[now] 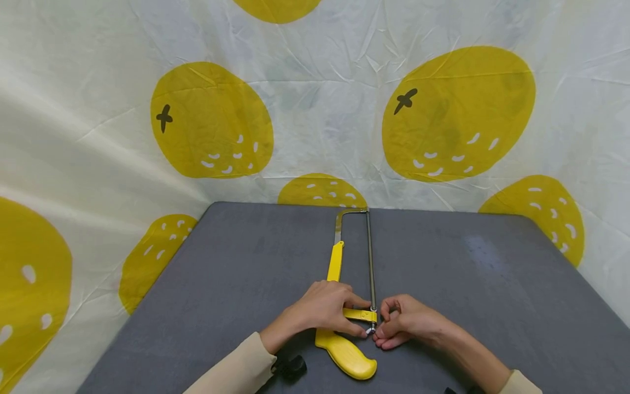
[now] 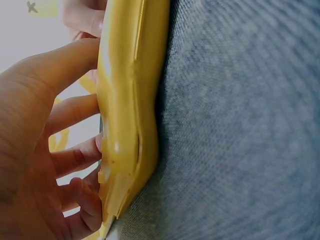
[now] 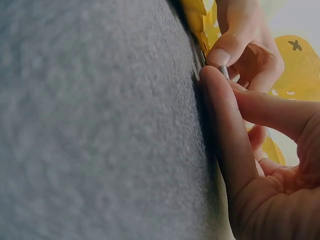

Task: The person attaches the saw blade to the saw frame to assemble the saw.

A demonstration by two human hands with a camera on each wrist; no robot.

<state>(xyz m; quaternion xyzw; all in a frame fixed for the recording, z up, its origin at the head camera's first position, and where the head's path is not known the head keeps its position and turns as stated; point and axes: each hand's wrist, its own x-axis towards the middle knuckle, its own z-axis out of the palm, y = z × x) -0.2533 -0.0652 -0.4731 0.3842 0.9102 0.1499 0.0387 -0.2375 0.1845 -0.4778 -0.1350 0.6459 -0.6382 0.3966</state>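
Observation:
A yellow-handled hacksaw (image 1: 346, 357) lies on the grey surface, its handle towards me and its metal frame reaching away. My left hand (image 1: 322, 305) grips it near the handle, thumb and index finger on either side of the yellow crosspiece (image 1: 361, 314). In the left wrist view the handle (image 2: 127, 100) shows close up, fingers against its side. My right hand (image 1: 413, 323) pinches at the small metal wing nut (image 1: 371, 330) by the blade's near end; fingertips partly hide it. The narrow blade (image 1: 371, 257) runs straight to the far end of the frame.
The grey padded table (image 1: 236, 273) spreads around the hacksaw. A white curtain (image 1: 325, 131) printed with yellow fruit hangs behind and along the sides. A black strap piece (image 1: 291, 368) sits at the left wrist.

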